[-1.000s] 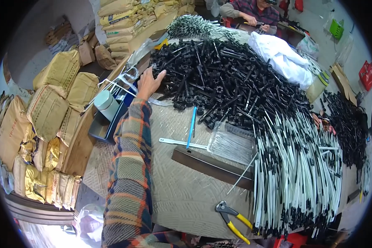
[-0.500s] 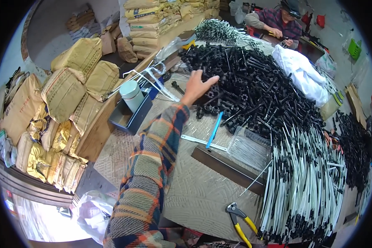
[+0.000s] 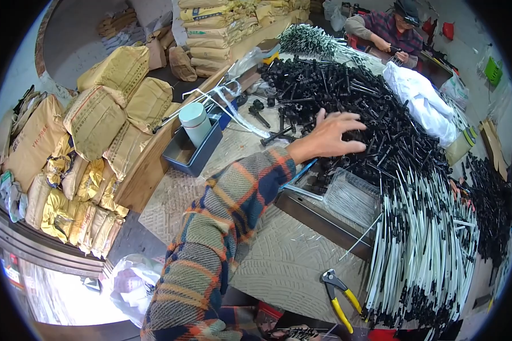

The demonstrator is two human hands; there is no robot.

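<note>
My left hand (image 3: pixel 333 135), in a plaid sleeve, reaches over a big heap of black plastic parts (image 3: pixel 301 85) with stems and toothed heads. Its fingers are spread and hold nothing; whether the fingertips touch the parts I cannot tell. Under the wrist lies a light-blue strip (image 3: pixel 301 172), partly hidden by the sleeve. Close by, a clear plastic box (image 3: pixel 350 196) contains thin pale pins or wires. In front of it runs a dark metal channel bar (image 3: pixel 324 223). My right hand is out of sight.
Long white rods with black ends (image 3: pixel 421 250) are piled at right. Yellow-handled pliers (image 3: pixel 342 300) lie near the front edge. A green-grey cup (image 3: pixel 194 122) stands in a dark bin (image 3: pixel 193 160) by a wooden board (image 3: pixel 145 176). Sacks (image 3: pixel 96 122) fill the left. A co-worker (image 3: pixel 389 37) sits behind.
My left hand has moved right and nearer across the heap, its fingers now pointing right. A few black parts at the heap's left edge lie differently. The view has shifted slightly.
</note>
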